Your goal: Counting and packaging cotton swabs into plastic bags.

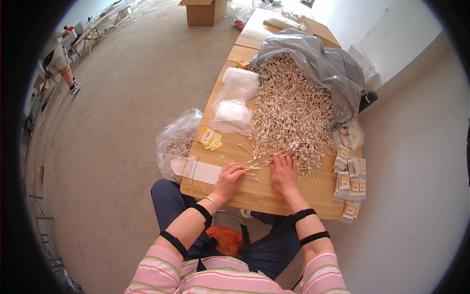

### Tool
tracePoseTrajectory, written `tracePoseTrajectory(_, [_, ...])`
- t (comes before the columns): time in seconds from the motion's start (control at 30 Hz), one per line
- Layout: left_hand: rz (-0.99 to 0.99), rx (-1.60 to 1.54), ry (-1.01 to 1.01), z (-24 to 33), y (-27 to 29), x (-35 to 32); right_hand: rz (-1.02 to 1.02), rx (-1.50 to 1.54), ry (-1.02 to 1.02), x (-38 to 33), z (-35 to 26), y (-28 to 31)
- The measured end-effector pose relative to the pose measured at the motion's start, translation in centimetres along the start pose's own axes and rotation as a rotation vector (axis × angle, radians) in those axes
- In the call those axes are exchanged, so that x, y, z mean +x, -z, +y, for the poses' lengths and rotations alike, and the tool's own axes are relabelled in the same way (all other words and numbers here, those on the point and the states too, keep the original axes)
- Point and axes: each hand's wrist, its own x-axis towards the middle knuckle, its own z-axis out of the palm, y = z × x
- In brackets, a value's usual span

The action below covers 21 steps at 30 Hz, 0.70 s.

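A big heap of cotton swabs [293, 103] spills toward me over the wooden table [313, 198]. My left hand [230, 179] is closed on a few cotton swabs [251, 169], whose white tips stick out to the right of the fingers. At the heap's near edge lies my right hand [283, 170], palm down, its fingers stretched out and touching loose swabs. Left of my left hand, a white card strip [205, 172] lies flat, its left end inside a clear plastic piece [180, 165]. Yellow printed cards [210, 139] are fanned out beyond it.
Clear plastic bags [234, 111] are stacked left of the heap. Filled swab packs [350, 183] line the right edge. Grey plastic sheeting [338, 63] covers the heap's far side. A bag of swabs [177, 147] stands beside the table's left edge. Another person [59, 61] stands far left.
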Motion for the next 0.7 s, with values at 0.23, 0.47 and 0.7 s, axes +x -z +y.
tracePoseTrajectory(0.23, [-0.042, 0.06, -0.069, -0.1, 0.1, -1.1, 0.081, 0.045, -0.024, 1.4, -2.2, 1.8])
tracePoseTrajectory(0.47, [-0.065, 0.042, -0.102, 0.3, 0.1, -0.8, 0.053, 0.205, -0.047, 5.0, -6.6, -1.0])
tracePoseTrajectory(0.7, [-0.088, 0.022, -0.118, 0.6, 0.7, -0.5, 0.177, 0.205, -0.112, 0.5, -1.3, 0.0])
